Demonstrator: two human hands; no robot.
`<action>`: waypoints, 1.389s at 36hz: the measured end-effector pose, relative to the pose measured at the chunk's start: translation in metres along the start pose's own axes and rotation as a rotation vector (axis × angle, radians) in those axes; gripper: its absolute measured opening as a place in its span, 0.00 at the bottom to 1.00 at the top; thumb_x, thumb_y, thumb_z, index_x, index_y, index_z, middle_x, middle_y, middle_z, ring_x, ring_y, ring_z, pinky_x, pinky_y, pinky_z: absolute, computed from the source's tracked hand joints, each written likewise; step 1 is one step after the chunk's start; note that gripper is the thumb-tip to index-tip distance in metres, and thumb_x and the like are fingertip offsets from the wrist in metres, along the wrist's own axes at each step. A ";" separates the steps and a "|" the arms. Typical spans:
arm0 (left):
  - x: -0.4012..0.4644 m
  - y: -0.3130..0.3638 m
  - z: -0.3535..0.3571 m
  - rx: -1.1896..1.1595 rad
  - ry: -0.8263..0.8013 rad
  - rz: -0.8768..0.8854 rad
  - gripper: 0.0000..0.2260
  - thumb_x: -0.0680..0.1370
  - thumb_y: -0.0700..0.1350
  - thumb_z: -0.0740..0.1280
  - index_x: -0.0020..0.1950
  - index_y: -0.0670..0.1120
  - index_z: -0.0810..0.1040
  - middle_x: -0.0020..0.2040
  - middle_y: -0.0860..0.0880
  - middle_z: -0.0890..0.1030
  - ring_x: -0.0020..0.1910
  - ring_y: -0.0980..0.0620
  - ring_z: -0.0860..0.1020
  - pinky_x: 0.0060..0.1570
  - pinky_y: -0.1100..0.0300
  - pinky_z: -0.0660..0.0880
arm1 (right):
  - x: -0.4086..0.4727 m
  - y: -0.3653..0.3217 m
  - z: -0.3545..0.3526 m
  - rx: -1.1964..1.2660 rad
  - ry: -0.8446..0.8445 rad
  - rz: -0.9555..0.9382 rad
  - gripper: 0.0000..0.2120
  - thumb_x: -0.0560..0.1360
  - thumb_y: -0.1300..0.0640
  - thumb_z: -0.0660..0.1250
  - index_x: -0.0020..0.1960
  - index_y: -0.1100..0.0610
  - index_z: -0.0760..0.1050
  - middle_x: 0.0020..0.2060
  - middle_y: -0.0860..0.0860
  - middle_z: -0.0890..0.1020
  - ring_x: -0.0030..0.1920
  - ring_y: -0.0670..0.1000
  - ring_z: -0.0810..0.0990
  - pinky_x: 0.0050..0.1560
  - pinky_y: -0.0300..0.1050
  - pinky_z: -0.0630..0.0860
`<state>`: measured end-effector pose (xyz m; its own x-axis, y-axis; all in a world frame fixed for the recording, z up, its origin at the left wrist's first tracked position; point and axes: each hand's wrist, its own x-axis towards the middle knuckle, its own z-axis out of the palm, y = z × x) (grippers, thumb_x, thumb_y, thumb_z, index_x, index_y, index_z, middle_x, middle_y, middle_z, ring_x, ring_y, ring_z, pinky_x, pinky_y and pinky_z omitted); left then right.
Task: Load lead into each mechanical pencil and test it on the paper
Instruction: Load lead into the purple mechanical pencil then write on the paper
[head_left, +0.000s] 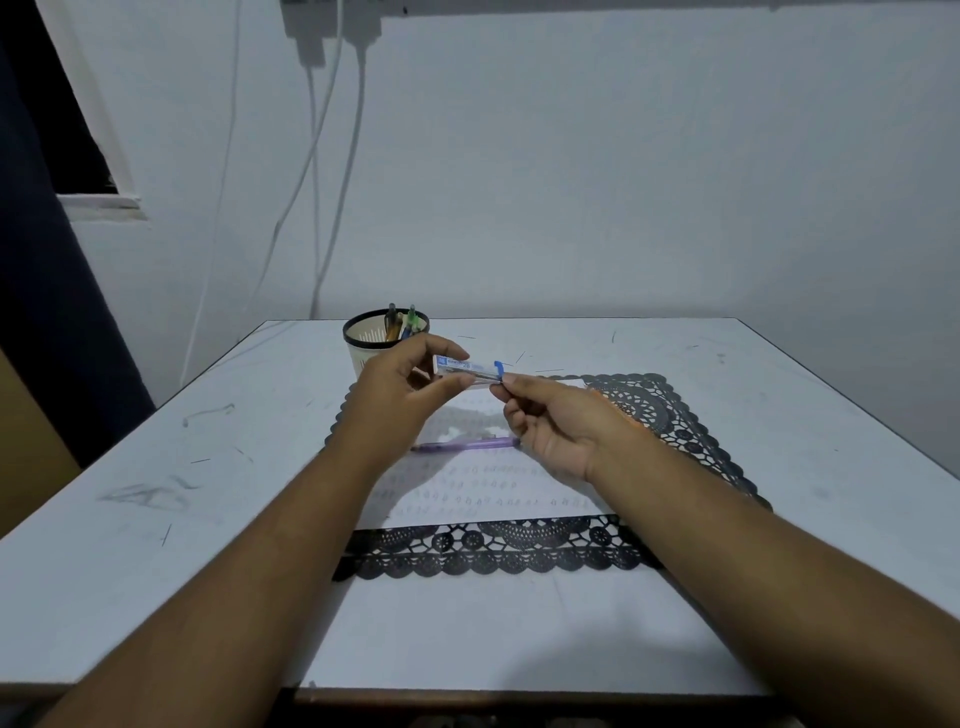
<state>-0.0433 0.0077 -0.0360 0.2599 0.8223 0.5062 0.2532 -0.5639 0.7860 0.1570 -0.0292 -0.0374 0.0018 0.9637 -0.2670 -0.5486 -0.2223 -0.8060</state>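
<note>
My left hand (400, 387) grips a small clear lead case (467, 368) with a blue label, held level above the paper. Its blue cap (498, 367) stands open at the right end. My right hand (550, 423) pinches at that open end with thumb and forefinger; whether a lead is between them is too fine to tell. A purple mechanical pencil (467, 445) lies flat on the white paper (467, 499), which bears rows of small pencil marks. More pencils (402, 322) stand in a cup (363, 338) behind my left hand.
The paper lies on a black lace placemat (675, 415) on a white table (156, 467). Loose thin leads (548, 370) lie scattered on the tabletop. White cables (322, 182) hang down the wall behind the table.
</note>
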 end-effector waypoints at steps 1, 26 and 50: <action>0.000 0.001 -0.001 0.016 0.004 0.004 0.07 0.76 0.51 0.76 0.53 0.59 0.83 0.39 0.48 0.82 0.34 0.51 0.74 0.38 0.49 0.74 | 0.000 -0.001 0.000 0.006 0.006 -0.014 0.01 0.78 0.66 0.73 0.49 0.64 0.83 0.39 0.57 0.87 0.29 0.45 0.79 0.30 0.34 0.77; -0.003 0.001 0.001 0.519 -0.075 0.020 0.10 0.77 0.51 0.75 0.56 0.56 0.81 0.44 0.60 0.83 0.45 0.60 0.80 0.47 0.53 0.79 | -0.012 -0.008 -0.003 -0.563 0.020 -0.543 0.01 0.77 0.63 0.76 0.48 0.60 0.84 0.43 0.57 0.88 0.41 0.54 0.87 0.37 0.45 0.81; -0.004 0.005 0.005 0.441 -0.092 -0.046 0.09 0.77 0.52 0.76 0.55 0.56 0.81 0.44 0.59 0.84 0.45 0.62 0.81 0.47 0.56 0.78 | -0.015 -0.012 -0.001 -0.466 0.053 -0.637 0.01 0.76 0.62 0.77 0.46 0.58 0.86 0.41 0.56 0.87 0.39 0.53 0.85 0.33 0.46 0.80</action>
<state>-0.0384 0.0011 -0.0362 0.3161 0.8484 0.4245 0.6339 -0.5218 0.5709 0.1645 -0.0411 -0.0248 0.2444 0.9204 0.3050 -0.0214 0.3196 -0.9473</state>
